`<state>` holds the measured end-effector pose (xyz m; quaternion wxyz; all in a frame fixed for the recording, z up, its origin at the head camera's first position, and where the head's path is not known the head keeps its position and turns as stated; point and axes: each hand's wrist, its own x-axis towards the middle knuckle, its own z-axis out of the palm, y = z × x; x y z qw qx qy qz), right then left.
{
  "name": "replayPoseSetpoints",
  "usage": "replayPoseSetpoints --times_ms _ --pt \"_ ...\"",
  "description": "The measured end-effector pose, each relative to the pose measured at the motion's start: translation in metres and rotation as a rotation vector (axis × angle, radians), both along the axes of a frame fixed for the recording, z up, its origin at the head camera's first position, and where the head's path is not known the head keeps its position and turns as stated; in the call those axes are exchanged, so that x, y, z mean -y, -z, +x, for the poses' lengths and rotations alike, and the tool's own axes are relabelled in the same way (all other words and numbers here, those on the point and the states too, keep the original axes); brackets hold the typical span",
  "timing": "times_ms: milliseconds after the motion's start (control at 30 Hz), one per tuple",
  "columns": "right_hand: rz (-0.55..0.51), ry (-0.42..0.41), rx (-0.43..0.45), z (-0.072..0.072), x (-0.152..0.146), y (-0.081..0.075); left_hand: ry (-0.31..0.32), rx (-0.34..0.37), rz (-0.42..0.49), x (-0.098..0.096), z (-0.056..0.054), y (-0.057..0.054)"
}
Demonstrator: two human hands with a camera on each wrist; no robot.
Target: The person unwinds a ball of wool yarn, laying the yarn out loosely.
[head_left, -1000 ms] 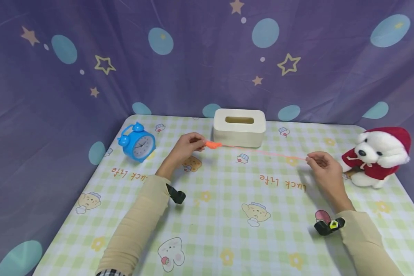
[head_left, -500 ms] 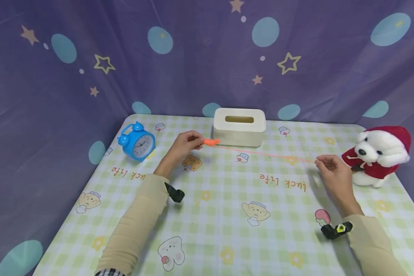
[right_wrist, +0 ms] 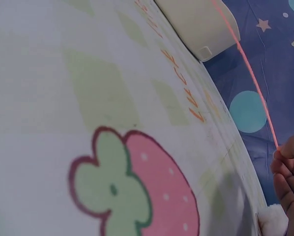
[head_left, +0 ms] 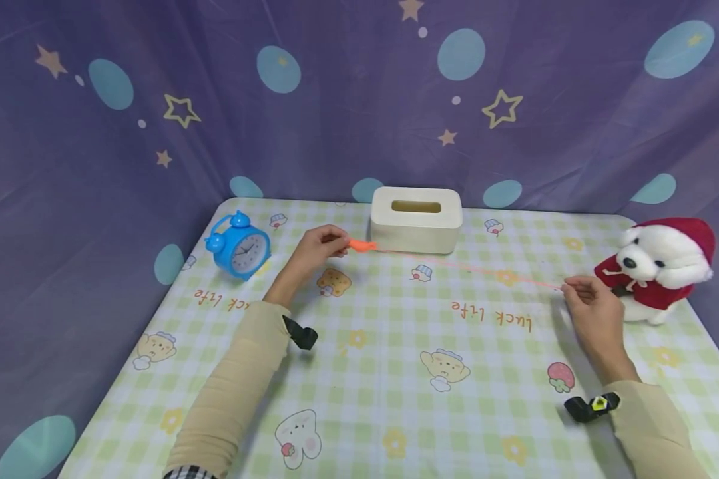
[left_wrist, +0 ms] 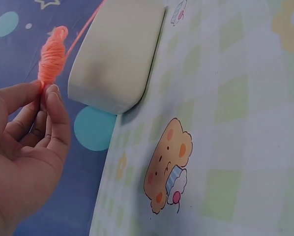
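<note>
A small wound bundle of orange yarn point(left_wrist: 52, 55) is pinched at one end between the thumb and fingers of my left hand point(head_left: 319, 251). From the bundle a single strand point(right_wrist: 255, 82) runs across to my right hand point(head_left: 596, 318), which pinches its other end between thumb and fingertip. In the head view the strand looks nearly straight and stretched above the table. The bundle point(head_left: 362, 245) is in front of the left part of a cream tissue box point(head_left: 416, 233). My right hand is just left of a white plush dog point(head_left: 638, 256) in a red hat and jacket.
A blue twin-bell alarm clock point(head_left: 239, 247) stands at the table's back left. The checked tablecloth point(head_left: 383, 372) bears printed cartoon figures and lettering. A purple curtain point(head_left: 347, 133) with stars and dots hangs behind the table.
My right hand has moved right and slightly nearer, lengthening the strand between the hands. My left hand, with the yarn bundle, has shifted slightly left.
</note>
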<state>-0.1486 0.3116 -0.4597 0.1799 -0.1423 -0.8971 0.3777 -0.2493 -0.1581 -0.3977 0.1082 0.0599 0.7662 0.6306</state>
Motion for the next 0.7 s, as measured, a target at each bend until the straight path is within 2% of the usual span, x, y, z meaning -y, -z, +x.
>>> replayPoseSetpoints --times_ms 333,700 --pt "0.019 0.063 0.049 0.0032 -0.0045 0.0008 -0.028 0.005 -0.001 0.0011 -0.0005 -0.0044" --pt "0.051 -0.001 0.089 0.003 -0.0038 0.0081 0.034 -0.039 -0.007 -0.0005 -0.0005 -0.0015"
